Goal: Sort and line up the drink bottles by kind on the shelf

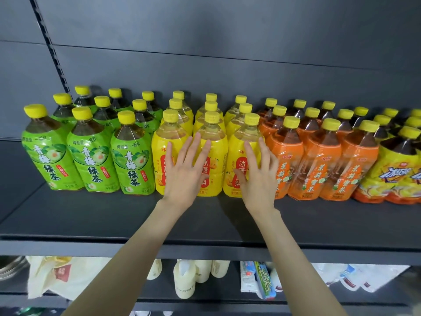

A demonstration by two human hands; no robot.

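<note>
On the dark shelf (91,215) the bottles stand in blocks by kind, three deep: green-labelled bottles (93,160) at the left, then yellow-labelled bottles (216,179), orange-labelled bottles (328,169), and a yellow-and-orange kind (394,174) at the right edge. We see both hands held flat, fingers straight and spread, gripping nothing. The left hand (182,172) lies across the front left and middle yellow-labelled bottles, and the right hand (257,176) lies against the front right one.
</note>
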